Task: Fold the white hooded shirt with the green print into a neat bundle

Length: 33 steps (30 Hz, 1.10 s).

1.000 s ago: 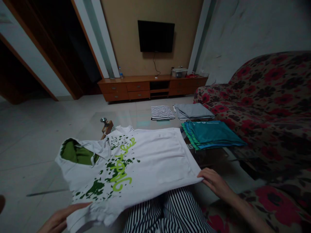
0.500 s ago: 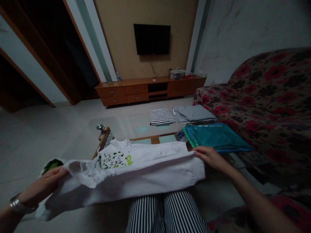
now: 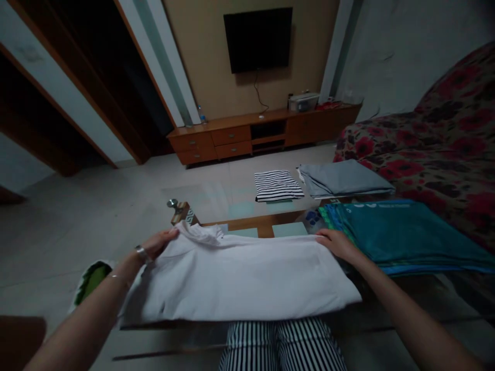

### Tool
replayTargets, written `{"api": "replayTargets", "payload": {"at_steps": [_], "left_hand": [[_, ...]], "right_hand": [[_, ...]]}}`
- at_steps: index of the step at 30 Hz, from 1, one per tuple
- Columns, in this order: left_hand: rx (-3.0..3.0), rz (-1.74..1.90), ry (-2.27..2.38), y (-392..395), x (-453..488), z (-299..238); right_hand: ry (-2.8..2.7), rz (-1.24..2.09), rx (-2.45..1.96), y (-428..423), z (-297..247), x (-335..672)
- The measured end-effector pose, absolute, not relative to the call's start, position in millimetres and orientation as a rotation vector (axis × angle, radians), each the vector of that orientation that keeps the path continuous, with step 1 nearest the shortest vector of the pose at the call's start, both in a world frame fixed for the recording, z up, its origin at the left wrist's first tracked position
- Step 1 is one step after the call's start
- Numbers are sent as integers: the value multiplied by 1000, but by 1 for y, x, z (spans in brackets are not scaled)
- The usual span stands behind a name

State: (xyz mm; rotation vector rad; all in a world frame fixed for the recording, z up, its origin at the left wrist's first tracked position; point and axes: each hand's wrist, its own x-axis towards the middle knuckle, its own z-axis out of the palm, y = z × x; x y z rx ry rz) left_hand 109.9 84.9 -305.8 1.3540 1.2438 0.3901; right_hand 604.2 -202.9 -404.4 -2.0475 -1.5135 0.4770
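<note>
A white hooded top (image 3: 240, 275) lies folded lengthwise over the near edge of a glass coffee table (image 3: 247, 229). Its green-lined hood (image 3: 92, 278) hangs off to the left. My left hand (image 3: 157, 243) grips the far left corner of the fold, fingers closed on the cloth. My right hand (image 3: 337, 243) holds the far right corner, next to a stack of teal shirts (image 3: 390, 234). My striped trousers (image 3: 282, 346) show below the table edge.
A folded striped garment (image 3: 277, 184) and a folded grey one (image 3: 342, 178) lie further back on the table. A floral sofa (image 3: 436, 139) runs along the right. A wooden TV cabinet (image 3: 263, 134) and wall television (image 3: 258, 38) stand at the far wall.
Both hands carried the near edge of the white top away from me, folding it over so the green print is now hidden. The camera moved closer and tilted down.
</note>
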Motion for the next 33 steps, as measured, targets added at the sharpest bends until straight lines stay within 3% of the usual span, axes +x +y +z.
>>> {"api": "replayTargets", "payload": {"at_steps": [5, 11, 14, 18, 24, 33], "left_hand": [[1419, 242, 1205, 110, 103, -348], [2301, 312, 1229, 132, 135, -340], [2696, 288, 849, 113, 171, -333], [3076, -126, 288, 75, 213, -332], [3146, -409, 358, 75, 226, -333], [2776, -362, 356, 103, 240, -348]], "right_hand": [[-1483, 288, -2116, -207, -428, 597], [-1488, 44, -2131, -212, -439, 586], [-1462, -15, -2122, -213, -443, 584], [-1421, -23, -2062, -214, -444, 585], [-1378, 4, -2007, -217, -439, 586], [-1433, 81, -2065, -219, -432, 599]]}}
